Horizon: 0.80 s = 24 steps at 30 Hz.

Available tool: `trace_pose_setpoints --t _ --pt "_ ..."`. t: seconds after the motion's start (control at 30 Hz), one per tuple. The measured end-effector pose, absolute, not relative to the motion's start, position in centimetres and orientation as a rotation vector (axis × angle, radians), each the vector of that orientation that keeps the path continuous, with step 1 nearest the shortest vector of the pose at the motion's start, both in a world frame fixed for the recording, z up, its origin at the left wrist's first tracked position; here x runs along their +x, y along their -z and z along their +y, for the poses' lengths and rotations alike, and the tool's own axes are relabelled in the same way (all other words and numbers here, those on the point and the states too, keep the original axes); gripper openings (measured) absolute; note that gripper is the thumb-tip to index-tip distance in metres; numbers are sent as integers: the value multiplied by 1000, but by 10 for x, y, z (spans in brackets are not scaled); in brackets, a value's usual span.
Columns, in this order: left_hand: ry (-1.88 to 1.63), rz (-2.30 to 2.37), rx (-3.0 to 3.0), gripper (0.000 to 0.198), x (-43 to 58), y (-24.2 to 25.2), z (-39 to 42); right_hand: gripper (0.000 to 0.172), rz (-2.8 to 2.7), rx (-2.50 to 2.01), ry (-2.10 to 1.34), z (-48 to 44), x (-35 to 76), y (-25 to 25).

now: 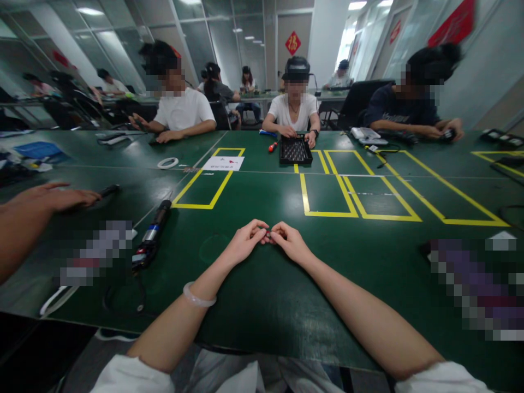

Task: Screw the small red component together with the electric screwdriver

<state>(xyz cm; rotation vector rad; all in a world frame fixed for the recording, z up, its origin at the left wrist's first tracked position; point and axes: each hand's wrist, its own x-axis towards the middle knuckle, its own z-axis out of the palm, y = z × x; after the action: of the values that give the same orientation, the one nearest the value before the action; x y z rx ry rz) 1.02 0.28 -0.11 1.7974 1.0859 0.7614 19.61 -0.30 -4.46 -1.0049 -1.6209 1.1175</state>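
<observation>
Hands: left hand (244,244) and right hand (291,241) meet fingertip to fingertip low over the green table (262,305), both pinched narrow on one small dark piece (268,233).
Piece: held between the two pinches, just above the tabletop, centre of view; too small to tell its long axis or which way it points.
Hand pose: knuckles up, fingers curled in; forearms run in from the near edge and converge in a V.
Left wrist: pale bangle (199,297).
Left of the hands: electric screwdriver (150,236) lying on the table, long axis running away from the near edge, apart from the left hand.
Far left: co-worker's hand (57,197) flat on the table.
Far side: black tray (295,150) before a seated person; white sheet (223,162) at the head of a yellow taped box (191,207).
</observation>
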Motion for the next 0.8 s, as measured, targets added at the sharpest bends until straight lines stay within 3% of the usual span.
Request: trace_pose_setpoints --t 0.2,0.8 --pt "-740 1106 2036 23 11 -5 -4 21 -1592 -987 -1151 0 197 48" --pt "-804 1219 2010 29 1 -16 -3 21 -1594 -979 -1105 -2 195 46"
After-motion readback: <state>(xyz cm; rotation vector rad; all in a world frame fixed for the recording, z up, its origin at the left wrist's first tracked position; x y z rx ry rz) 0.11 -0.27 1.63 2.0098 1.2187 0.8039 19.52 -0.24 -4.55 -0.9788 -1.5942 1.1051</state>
